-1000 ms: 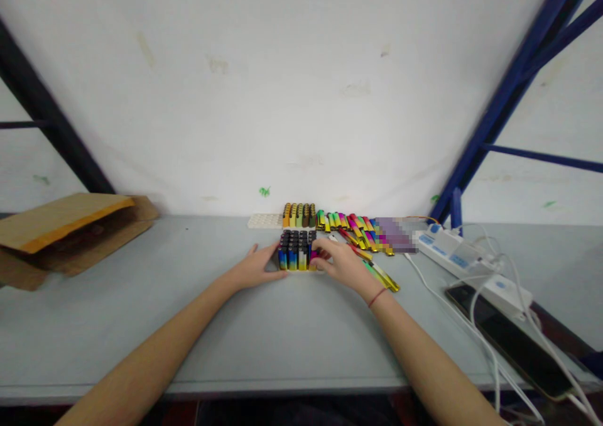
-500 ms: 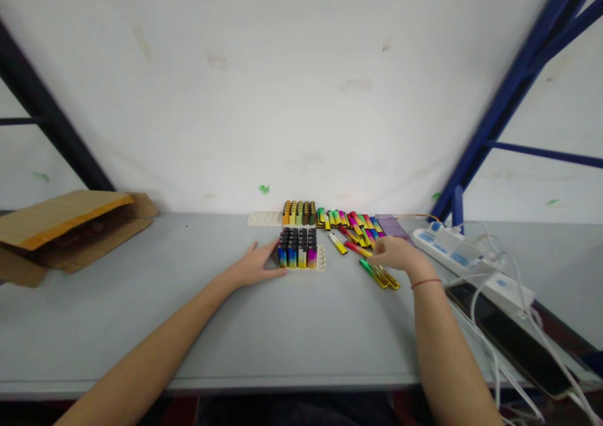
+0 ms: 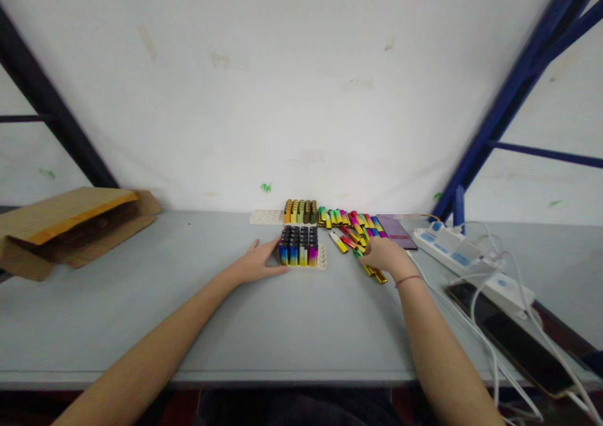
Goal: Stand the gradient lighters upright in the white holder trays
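A pale tray (image 3: 322, 259) holds several rows of upright lighters (image 3: 298, 247) with black tops and bright metallic bodies. My left hand (image 3: 257, 264) grips the left side of this tray, thumb along the front and fingers toward the back. My right hand (image 3: 384, 255) is over the loose lighters to the right, its fingers closed on a green and gold lighter (image 3: 358, 254); part of its body is hidden under the hand. Beside it lie gold lighters (image 3: 379, 277) and a white-yellow lighter (image 3: 338, 242).
Behind stands a second pale tray (image 3: 266, 217), partly filled with yellow-topped lighters (image 3: 300, 212). A pile of coloured lighters (image 3: 351, 218) lies right of it. Farther right are a purple flat object (image 3: 398, 232), a power strip (image 3: 445, 250), cables and a phone (image 3: 509, 338). A paper bag (image 3: 80, 231) lies left.
My right hand has moved left and slightly toward me, onto the green lighter. The nearby gold lighters have shifted left. My left hand stays at the tray.
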The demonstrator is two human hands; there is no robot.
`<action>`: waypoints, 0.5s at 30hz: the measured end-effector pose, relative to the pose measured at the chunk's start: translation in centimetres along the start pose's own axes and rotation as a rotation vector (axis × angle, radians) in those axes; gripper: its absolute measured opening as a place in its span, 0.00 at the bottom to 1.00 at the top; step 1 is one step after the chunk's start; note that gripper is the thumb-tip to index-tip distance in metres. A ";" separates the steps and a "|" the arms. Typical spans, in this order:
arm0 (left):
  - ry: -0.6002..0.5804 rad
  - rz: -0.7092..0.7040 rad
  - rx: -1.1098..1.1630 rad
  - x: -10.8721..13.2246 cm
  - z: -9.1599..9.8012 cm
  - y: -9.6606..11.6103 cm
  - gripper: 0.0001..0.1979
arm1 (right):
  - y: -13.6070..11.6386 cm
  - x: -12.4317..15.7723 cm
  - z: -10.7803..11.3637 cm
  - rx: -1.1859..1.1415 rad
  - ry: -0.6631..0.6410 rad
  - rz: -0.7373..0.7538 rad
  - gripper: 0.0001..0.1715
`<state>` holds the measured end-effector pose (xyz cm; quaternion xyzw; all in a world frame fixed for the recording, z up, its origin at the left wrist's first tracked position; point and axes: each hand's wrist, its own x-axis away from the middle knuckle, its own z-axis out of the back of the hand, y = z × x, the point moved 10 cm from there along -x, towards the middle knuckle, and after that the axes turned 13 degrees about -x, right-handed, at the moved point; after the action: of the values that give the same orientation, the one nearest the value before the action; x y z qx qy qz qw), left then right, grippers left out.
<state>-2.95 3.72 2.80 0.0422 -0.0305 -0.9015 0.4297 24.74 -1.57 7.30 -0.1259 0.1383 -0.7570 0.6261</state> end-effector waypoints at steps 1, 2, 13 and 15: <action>0.001 0.001 -0.001 0.0 0.0 0.0 0.44 | -0.2 0.1 -0.2 0.042 -0.016 -0.012 0.15; 0.002 0.002 -0.002 0.0 0.0 0.0 0.44 | -0.5 0.2 -0.5 0.066 -0.031 -0.016 0.15; -0.004 0.004 0.001 0.0 0.0 0.0 0.46 | -4.0 -0.5 1.2 -0.403 0.298 0.232 0.11; 0.001 0.003 0.002 0.0 0.1 0.1 0.47 | -4.3 -0.6 0.9 -0.647 0.273 0.244 0.09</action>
<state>-2.93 3.64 2.91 0.0430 -0.0314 -0.9007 0.4312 21.26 -0.22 9.75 -0.1980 0.4666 -0.6036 0.6154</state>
